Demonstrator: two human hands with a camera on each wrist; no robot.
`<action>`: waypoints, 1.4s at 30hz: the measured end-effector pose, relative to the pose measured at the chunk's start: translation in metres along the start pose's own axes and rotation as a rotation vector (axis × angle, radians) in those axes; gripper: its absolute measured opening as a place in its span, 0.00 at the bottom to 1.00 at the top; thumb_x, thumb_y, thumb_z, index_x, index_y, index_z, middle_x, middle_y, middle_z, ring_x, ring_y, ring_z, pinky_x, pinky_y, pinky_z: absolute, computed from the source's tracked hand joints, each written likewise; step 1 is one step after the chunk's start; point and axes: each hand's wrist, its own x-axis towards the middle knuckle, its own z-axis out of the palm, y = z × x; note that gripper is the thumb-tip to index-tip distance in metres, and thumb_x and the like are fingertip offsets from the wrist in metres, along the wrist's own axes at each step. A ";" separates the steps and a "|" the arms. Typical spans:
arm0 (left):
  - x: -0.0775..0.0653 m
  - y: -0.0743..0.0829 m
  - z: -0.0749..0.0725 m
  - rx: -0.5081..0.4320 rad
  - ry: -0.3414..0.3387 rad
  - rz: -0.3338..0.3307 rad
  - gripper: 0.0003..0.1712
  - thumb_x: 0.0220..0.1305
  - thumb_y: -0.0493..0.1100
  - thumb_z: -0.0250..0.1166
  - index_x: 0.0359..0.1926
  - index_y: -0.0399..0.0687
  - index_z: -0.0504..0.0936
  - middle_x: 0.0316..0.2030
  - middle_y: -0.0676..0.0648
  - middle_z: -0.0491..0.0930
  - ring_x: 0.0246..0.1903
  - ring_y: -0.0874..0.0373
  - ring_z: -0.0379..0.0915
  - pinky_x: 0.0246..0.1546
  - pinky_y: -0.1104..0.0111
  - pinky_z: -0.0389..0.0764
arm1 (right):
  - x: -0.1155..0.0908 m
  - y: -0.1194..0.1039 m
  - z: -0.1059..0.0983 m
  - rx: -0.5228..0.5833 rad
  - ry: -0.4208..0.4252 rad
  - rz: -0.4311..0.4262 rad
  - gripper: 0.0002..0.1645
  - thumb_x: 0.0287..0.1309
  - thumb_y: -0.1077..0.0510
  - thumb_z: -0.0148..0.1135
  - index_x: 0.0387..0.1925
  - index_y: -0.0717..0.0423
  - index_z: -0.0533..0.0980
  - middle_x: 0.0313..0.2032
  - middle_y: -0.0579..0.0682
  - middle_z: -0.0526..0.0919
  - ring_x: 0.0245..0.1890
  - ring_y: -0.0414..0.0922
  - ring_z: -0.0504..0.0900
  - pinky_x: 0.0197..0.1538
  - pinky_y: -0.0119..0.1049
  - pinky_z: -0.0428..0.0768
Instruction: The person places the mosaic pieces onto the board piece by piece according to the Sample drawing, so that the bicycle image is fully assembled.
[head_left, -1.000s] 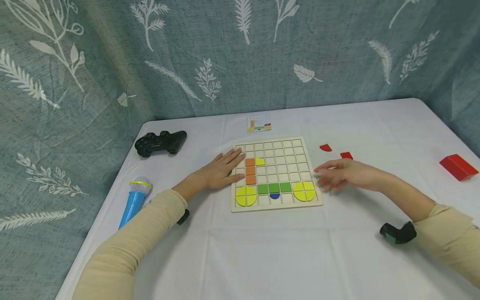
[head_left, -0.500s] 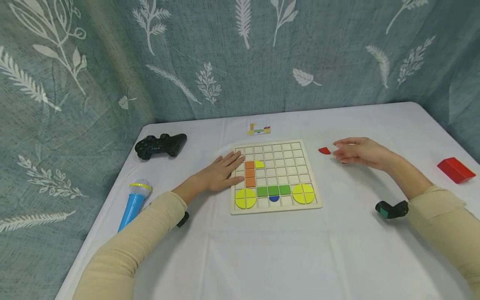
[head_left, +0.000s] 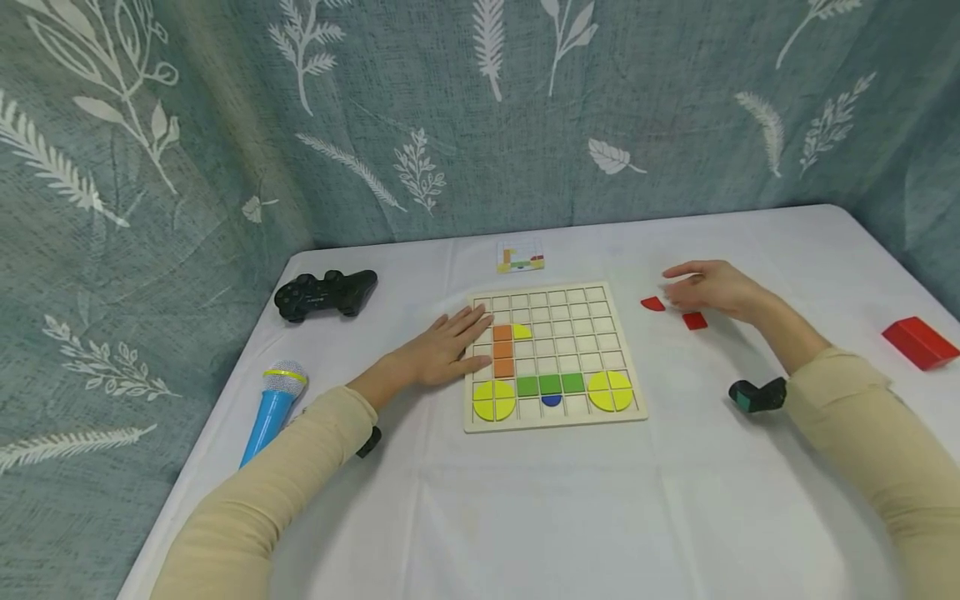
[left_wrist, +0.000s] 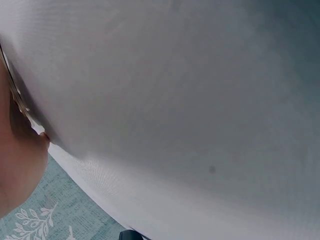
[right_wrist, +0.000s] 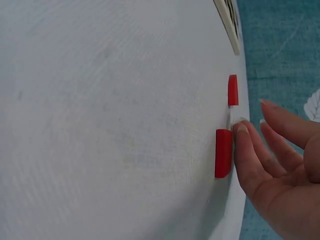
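Note:
A wooden grid board [head_left: 586,324] lies mid-table with orange, yellow, green and blue tiles in its cells. On its left edge my left hand [head_left: 442,348] rests, fingers spread and straight. To the right of the board, a red quarter-circle tile [head_left: 652,304] and a red square tile [head_left: 694,321] lie on the cloth. Just beyond these two my right hand [head_left: 716,289] hovers with loosely bent fingers, holding nothing. In the right wrist view its fingertips are close behind the square tile [right_wrist: 223,153]; whether they touch it, I cannot tell.
A small pattern card [head_left: 521,255] lies behind the board. At the left are a black game controller [head_left: 326,294] and a blue toy microphone [head_left: 273,408]. A red block [head_left: 921,342] sits near the right edge. A patterned curtain [head_left: 525,150] hangs behind the table.
My right hand has moved from the board's right edge, away and to the right, past the red tiles. The square tile, hidden half a second ago, shows again. My left hand stays put.

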 end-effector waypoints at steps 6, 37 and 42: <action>0.000 0.002 -0.002 -0.001 -0.002 0.001 0.43 0.71 0.65 0.42 0.76 0.53 0.37 0.74 0.50 0.31 0.72 0.54 0.25 0.68 0.53 0.33 | 0.002 -0.006 0.008 -0.136 0.006 -0.056 0.32 0.63 0.59 0.62 0.65 0.64 0.64 0.58 0.67 0.70 0.52 0.55 0.74 0.52 0.39 0.76; -0.001 0.001 -0.003 -0.006 -0.004 0.004 0.43 0.71 0.66 0.41 0.76 0.53 0.37 0.74 0.49 0.31 0.72 0.54 0.25 0.68 0.53 0.34 | 0.002 -0.010 0.010 0.033 0.037 0.000 0.27 0.64 0.55 0.61 0.60 0.65 0.70 0.48 0.54 0.79 0.39 0.41 0.80 0.44 0.32 0.79; -0.002 0.002 -0.002 -0.006 -0.004 0.004 0.43 0.72 0.65 0.42 0.76 0.52 0.38 0.74 0.49 0.31 0.72 0.54 0.25 0.68 0.53 0.34 | -0.001 -0.012 0.015 0.129 -0.012 0.027 0.31 0.65 0.60 0.60 0.66 0.64 0.64 0.53 0.61 0.69 0.41 0.41 0.78 0.45 0.31 0.79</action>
